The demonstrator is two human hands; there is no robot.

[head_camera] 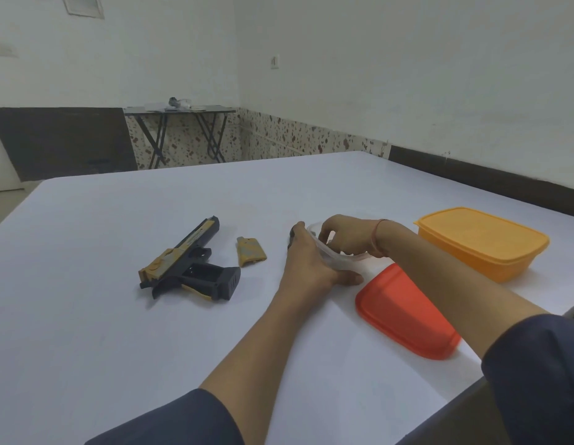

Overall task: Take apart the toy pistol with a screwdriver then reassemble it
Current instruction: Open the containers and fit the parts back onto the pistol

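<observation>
Fingers of right hand curled into clear tub, can't tell if holding anything; left hand grips it.

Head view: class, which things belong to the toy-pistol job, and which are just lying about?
Job: toy pistol, its removed yellow panel, clear tub being reached into.
Lying about: red lid, orange box, far folding table.

White plastered walls meet in a corner beyond the far edge of the white table. A dark brown band and speckled terrazzo skirting run along their base. A black folding table with crossed legs stands near that corner. A switch plate sits on the right-hand wall. The light is soft and even.
</observation>
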